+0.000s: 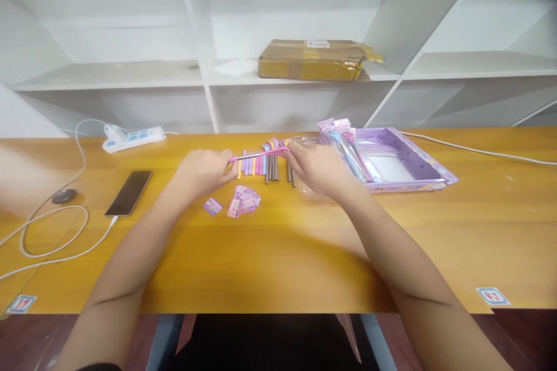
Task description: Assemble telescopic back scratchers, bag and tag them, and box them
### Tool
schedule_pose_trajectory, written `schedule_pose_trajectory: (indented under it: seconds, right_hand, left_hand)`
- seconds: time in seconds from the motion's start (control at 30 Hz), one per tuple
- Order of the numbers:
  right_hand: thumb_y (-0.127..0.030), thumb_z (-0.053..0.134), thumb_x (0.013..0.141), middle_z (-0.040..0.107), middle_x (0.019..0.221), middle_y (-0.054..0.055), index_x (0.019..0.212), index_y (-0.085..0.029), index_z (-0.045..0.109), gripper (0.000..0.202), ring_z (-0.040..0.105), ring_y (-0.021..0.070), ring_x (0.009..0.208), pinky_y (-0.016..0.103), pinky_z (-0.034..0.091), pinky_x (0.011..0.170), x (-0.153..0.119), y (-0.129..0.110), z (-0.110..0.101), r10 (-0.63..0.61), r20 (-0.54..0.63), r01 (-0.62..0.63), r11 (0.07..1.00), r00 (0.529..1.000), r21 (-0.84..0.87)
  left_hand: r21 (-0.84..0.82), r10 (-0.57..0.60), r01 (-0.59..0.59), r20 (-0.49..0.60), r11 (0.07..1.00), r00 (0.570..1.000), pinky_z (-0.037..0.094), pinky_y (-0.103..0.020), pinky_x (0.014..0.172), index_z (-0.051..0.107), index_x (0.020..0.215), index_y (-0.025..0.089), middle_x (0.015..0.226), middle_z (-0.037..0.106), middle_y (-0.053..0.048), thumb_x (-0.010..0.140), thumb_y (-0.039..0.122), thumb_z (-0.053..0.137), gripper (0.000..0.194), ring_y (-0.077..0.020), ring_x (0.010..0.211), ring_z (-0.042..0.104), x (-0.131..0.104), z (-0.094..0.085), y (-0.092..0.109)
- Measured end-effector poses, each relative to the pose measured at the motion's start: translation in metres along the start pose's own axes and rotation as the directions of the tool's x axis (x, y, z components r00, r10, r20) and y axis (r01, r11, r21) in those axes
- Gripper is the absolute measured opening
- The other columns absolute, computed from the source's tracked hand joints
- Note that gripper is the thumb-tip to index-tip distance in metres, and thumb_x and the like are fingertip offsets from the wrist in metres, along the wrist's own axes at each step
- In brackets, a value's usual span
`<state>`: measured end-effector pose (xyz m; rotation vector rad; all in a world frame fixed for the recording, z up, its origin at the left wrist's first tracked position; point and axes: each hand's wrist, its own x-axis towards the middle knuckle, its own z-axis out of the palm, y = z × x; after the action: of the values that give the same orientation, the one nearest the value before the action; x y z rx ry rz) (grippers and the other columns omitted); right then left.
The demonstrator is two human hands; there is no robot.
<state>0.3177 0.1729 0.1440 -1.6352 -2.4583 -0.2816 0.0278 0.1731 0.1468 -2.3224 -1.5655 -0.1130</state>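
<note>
Between my hands a pink stick with a metal rod is stretched out level above the table. My left hand pinches its left end; my right hand grips its pink right end. Below lie several coloured handles in a row, and several metal rods with coloured hand-shaped tops. Nearer to me is a small pile of purple printed cards, with one card apart on its left.
A purple open box stands at right, with bagged sticks on its left side. At left are a phone, a power strip, white cables and a black round object. A taped carton sits on the shelf.
</note>
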Motion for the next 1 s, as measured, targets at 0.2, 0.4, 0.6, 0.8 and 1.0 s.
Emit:
schedule_pose_trajectory:
  seconds: [0.2,0.4,0.6,0.8,1.0]
  right_hand:
    - [-0.045,0.03,0.118,0.074,0.083,0.009,0.101,-0.02,0.068,0.049,0.053,0.0207,0.065,0.034,0.015,0.063,0.002,0.008,0.005,-0.047,-0.079,0.05,0.998,0.996,0.028]
    - [-0.048,0.04,0.113,0.07,0.076,0.005,0.09,-0.021,0.066,0.044,0.046,0.0176,0.062,0.033,0.018,0.065,0.004,0.012,0.004,-0.058,-0.116,0.069,0.993,0.992,0.094]
    - [-0.05,0.043,0.112,0.074,0.082,0.005,0.093,-0.021,0.067,0.042,0.051,0.0177,0.065,0.032,0.019,0.066,0.007,0.02,0.006,-0.069,-0.151,0.083,0.992,0.986,0.093]
    - [-0.042,0.03,0.116,0.075,0.086,0.007,0.104,-0.02,0.07,0.046,0.051,0.0194,0.065,0.034,0.015,0.066,0.009,0.014,0.01,-0.123,-0.117,0.126,0.992,0.985,0.019]
    - [-0.04,0.032,0.115,0.075,0.087,0.011,0.105,-0.02,0.071,0.045,0.054,0.0231,0.069,0.034,0.016,0.067,0.017,0.055,0.013,0.053,-0.147,-0.057,0.998,0.988,-0.021]
  left_hand:
    - [-0.02,-0.018,0.019,0.024,1.0,1.0,0.025,-0.039,0.057,0.075,0.094,0.02,0.074,0.075,-0.011,0.103,0.042,0.044,0.039,-0.0284,0.063,0.066,0.004,0.0,-0.004]
    - [-0.059,-0.019,0.022,0.037,0.998,0.999,0.03,-0.038,0.057,0.075,0.09,0.021,0.072,0.075,-0.01,0.1,0.045,0.047,0.038,-0.0285,0.062,0.066,0.008,0.003,-0.01]
    - [-0.086,0.0,0.001,0.005,0.996,1.0,0.03,-0.036,0.057,0.077,0.095,0.022,0.074,0.078,-0.01,0.099,0.045,0.05,0.036,-0.0268,0.064,0.068,0.01,0.01,-0.014]
    - [-0.08,-0.02,0.023,0.034,0.997,0.999,0.03,-0.036,0.059,0.079,0.099,0.022,0.078,0.079,-0.011,0.099,0.046,0.051,0.037,-0.0297,0.069,0.07,0.013,0.013,-0.013]
    - [-0.103,-0.122,0.121,-0.003,0.987,0.993,0.027,-0.037,0.061,0.068,0.078,0.024,0.068,0.071,-0.009,0.101,0.057,0.048,0.045,-0.0287,0.069,0.067,0.018,0.016,-0.054]
